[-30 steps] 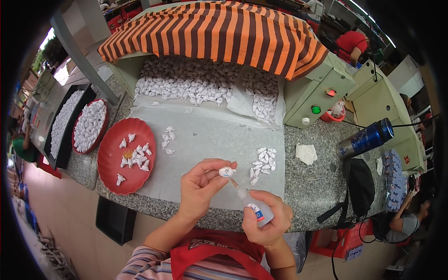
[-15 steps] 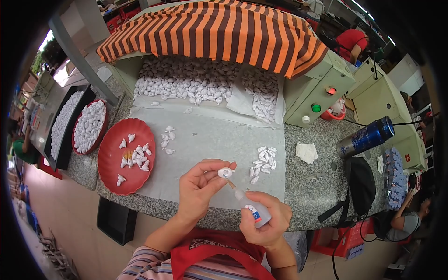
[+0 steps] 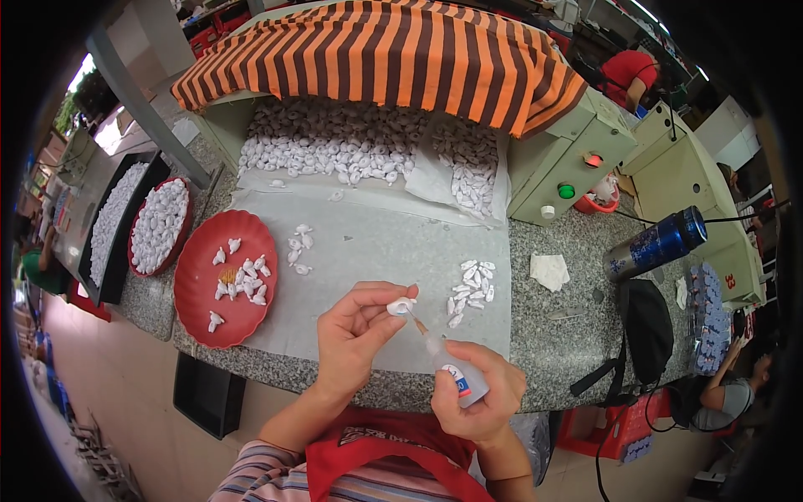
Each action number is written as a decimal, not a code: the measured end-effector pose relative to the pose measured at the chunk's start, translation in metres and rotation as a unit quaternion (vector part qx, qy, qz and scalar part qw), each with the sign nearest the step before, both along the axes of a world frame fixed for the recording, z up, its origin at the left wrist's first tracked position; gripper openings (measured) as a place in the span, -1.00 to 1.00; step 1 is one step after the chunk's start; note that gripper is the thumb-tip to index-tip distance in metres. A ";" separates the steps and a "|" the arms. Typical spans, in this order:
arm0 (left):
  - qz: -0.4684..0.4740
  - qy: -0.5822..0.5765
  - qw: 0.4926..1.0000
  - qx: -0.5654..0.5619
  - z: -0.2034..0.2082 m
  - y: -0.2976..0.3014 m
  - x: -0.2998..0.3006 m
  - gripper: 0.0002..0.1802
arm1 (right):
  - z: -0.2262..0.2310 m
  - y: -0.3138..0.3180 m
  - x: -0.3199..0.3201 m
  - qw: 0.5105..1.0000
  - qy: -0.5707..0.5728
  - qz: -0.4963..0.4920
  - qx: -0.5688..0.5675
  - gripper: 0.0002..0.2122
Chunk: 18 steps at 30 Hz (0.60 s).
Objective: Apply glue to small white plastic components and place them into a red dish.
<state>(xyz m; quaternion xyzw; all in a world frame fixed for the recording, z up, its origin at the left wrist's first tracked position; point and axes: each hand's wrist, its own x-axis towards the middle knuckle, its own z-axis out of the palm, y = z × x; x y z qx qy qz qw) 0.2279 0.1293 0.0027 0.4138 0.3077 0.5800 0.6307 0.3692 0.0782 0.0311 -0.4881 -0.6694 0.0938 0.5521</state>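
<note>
Between thumb and fingertips, my left hand (image 3: pixel 355 330) pinches a small white moulded piece (image 3: pixel 401 308). A clear squeeze bottle (image 3: pixel 460 373) with a thin nozzle lies in the grip of my right hand (image 3: pixel 483 393). Its brownish tip points up and left, close beside the white piece; whether they touch I cannot tell. Narrow white parts (image 3: pixel 472 289) lie in a group on the sheet to the right. Several rounder white pieces (image 3: pixel 299 249) lie on its left side. A red scalloped plate (image 3: pixel 194 289) holds more assembled-looking white pieces.
A pale sheet (image 3: pixel 376 230) covers the worktop. Behind it, white pieces (image 3: pixel 335 146) are heaped under a hood with a striped cloth (image 3: pixel 385 58). A blue bottle (image 3: pixel 661 243) and black bag (image 3: pixel 646 335) lie right. A full red bowl (image 3: pixel 161 226) and black tray (image 3: pixel 117 226) stand left.
The white piece has turned slightly in my left fingers, and its opening now shows less. My right hand and the squeeze bottle have shifted slightly right, the nozzle tip moving with them.
</note>
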 end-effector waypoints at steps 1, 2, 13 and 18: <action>0.003 0.003 1.000 0.005 0.000 0.000 0.000 -0.72 | 0.000 0.000 0.000 1.000 0.000 0.000 0.000 -0.78; 0.003 0.003 1.000 0.005 0.000 0.000 0.000 -0.72 | 0.000 -0.001 0.000 1.000 -0.003 0.000 -0.003 -0.78; 0.008 0.012 1.000 0.006 -0.002 0.000 -0.001 -0.75 | 0.001 0.001 -0.004 1.000 0.000 0.010 -0.002 -0.79; 0.018 0.026 0.999 0.019 -0.004 0.001 -0.002 -0.74 | 0.001 0.002 -0.003 1.000 0.001 0.019 -0.020 -0.79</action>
